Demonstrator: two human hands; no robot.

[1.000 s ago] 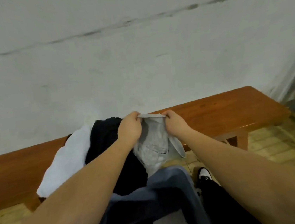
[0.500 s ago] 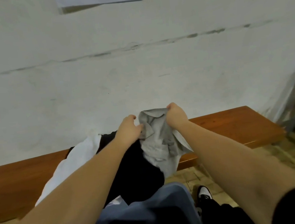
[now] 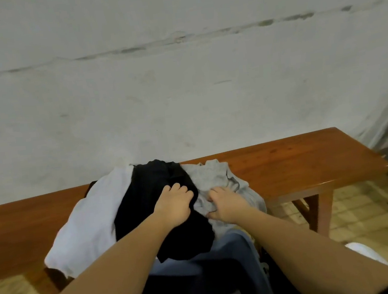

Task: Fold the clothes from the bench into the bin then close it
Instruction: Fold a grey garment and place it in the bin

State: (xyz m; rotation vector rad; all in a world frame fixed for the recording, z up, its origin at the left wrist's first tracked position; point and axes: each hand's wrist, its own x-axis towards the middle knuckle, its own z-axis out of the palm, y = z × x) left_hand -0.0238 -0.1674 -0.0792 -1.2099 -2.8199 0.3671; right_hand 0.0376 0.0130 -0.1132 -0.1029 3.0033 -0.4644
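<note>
My right hand point(image 3: 226, 202) bunches the grey shirt point(image 3: 218, 180), which spreads away from my grip across the bench point(image 3: 310, 157); my left hand point(image 3: 174, 203) rests curled on the black garment point(image 3: 146, 200) alongside. The bin point(image 3: 238, 245) sits just behind both wrists, open.

on the long brown wooden desk point(image 3: 298, 159) i see three clothes side by side: white cloth point(image 3: 94, 216) left, black garment point(image 3: 150, 200) middle, grey shirt point(image 3: 216, 178) right; the blue-grey plastic bin point(image 3: 246, 257) stands before them.
</note>
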